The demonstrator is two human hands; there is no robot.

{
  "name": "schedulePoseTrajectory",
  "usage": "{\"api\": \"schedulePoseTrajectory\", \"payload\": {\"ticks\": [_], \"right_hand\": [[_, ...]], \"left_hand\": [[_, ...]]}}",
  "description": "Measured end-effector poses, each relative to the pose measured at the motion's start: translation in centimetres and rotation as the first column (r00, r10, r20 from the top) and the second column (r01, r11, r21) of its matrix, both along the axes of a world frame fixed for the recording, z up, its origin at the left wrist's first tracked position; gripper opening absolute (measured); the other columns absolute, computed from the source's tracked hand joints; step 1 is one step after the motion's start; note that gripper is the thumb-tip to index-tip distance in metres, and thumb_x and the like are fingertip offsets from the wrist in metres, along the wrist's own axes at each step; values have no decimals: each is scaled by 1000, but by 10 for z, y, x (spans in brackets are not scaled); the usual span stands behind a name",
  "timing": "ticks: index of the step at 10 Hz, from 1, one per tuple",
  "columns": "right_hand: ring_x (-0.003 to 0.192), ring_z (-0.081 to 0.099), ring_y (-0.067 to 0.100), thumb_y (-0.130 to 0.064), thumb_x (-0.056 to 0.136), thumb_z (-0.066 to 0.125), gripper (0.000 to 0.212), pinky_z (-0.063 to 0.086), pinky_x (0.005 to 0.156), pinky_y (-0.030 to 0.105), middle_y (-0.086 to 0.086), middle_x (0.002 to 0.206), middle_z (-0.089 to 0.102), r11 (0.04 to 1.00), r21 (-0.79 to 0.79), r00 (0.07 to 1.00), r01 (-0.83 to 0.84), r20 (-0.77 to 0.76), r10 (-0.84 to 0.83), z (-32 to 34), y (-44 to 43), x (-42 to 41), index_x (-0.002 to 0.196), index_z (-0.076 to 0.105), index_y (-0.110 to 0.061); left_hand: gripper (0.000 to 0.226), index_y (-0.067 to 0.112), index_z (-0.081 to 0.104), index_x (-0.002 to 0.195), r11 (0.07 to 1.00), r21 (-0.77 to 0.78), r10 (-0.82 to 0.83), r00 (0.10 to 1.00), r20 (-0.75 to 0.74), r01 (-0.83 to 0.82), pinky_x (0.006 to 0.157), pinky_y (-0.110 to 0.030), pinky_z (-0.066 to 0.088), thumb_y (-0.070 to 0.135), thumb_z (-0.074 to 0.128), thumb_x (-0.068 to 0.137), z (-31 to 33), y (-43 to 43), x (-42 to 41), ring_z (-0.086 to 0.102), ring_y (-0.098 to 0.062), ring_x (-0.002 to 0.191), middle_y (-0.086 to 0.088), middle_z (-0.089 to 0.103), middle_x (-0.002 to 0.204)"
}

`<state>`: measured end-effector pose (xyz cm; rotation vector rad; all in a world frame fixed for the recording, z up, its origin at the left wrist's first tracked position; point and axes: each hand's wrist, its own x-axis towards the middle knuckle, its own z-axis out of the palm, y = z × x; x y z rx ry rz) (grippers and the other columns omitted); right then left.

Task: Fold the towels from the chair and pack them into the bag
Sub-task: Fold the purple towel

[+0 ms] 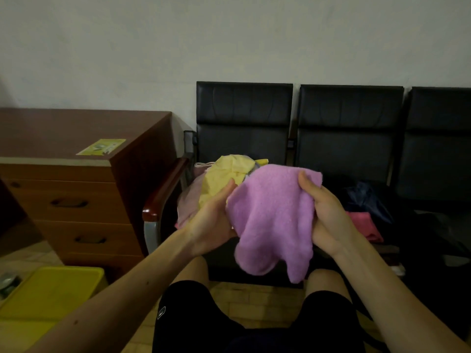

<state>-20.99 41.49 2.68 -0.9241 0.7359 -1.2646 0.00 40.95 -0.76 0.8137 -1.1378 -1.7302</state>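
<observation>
A purple towel (272, 215) hangs crumpled in front of me, held from both sides. My left hand (214, 220) grips its left edge and my right hand (326, 212) grips its right edge, thumb on top. Behind it, a heap of towels lies on the leftmost black chair seat: a yellow towel (226, 177) on top and a pale pink one (188, 202) under it. On the middle seat lies a dark blue bag (367, 202) with a bright pink towel (364, 225) at its near side; whether that towel is inside the bag I cannot tell.
A row of black chairs (349, 128) stands against the wall. A wooden desk with drawers (76, 189) is at the left, its armrest-side close to the chair's wooden arm (165, 189). A yellow bin lid (51, 294) sits low left. My knees are below.
</observation>
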Motion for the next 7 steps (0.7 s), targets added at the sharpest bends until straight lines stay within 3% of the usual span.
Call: {"api": "schedulePoseTrajectory", "payload": {"ticks": [1, 2, 3, 4, 5, 6, 7], "right_hand": [[76, 74, 15, -33, 75, 66, 39, 59, 59, 29, 3, 94, 73, 1000, -1, 1000, -23, 19, 23, 1, 2, 3, 110, 60, -16], [75, 74, 13, -23, 69, 69, 45, 58, 59, 25, 3, 87, 77, 1000, 28, 999, 1, -35, 0, 1, 1, 0, 111, 63, -9], [100, 71, 17, -12, 78, 71, 55, 59, 73, 26, 8, 116, 72, 999, 23, 957, -23, -288, 28, 3, -10, -12, 131, 58, -7], [99, 71, 20, -18, 84, 73, 47, 59, 74, 29, 9, 116, 71, 997, -28, 872, 77, -482, -81, 13, -24, -25, 128, 59, -7], [101, 67, 19, -28, 75, 82, 69, 56, 73, 30, 5, 118, 64, 963, -147, 787, 224, -555, -268, 29, -29, -22, 132, 48, -11], [97, 66, 19, -27, 78, 81, 72, 53, 71, 28, 4, 110, 63, 942, -239, 726, 237, -600, -335, 46, -29, -18, 137, 39, -22], [95, 71, 18, -22, 71, 85, 66, 59, 80, 35, 4, 105, 71, 968, -253, 673, -4, -716, -184, 61, -30, -17, 129, 53, -23]], "left_hand": [[79, 38, 43, 144, 997, 0, 74, 996, 43, -74, 110, -51, 42, 50, 79, 75, 0, 0, -8, 53, -26, 130, 3, 50, 145], [83, 47, 49, 134, 923, -110, 383, 910, 157, -370, 103, -51, 49, 40, 90, 63, 1, -1, -6, 55, -27, 125, 5, 47, 139], [63, 39, 55, 132, 842, -308, 513, 834, 201, -444, 95, -49, 55, 29, 83, 76, 10, -6, 6, 61, -25, 115, 4, 56, 131], [44, 37, 62, 121, 815, -455, 516, 807, 287, -359, 94, -41, 56, 33, 76, 80, 28, -7, 9, 59, -14, 113, 14, 55, 129], [44, 35, 65, 117, 803, -499, 506, 816, 279, -327, 88, -31, 58, 38, 73, 74, 43, -9, 8, 63, -1, 103, 20, 59, 118], [37, 32, 67, 117, 765, -534, 564, 775, 286, -359, 91, -31, 57, 32, 72, 81, 56, -14, 11, 61, -2, 105, 21, 61, 114], [39, 33, 66, 121, 757, -567, 575, 744, 341, -325, 96, -37, 55, 30, 73, 83, 68, -21, 20, 60, -9, 113, 14, 62, 121]]}}
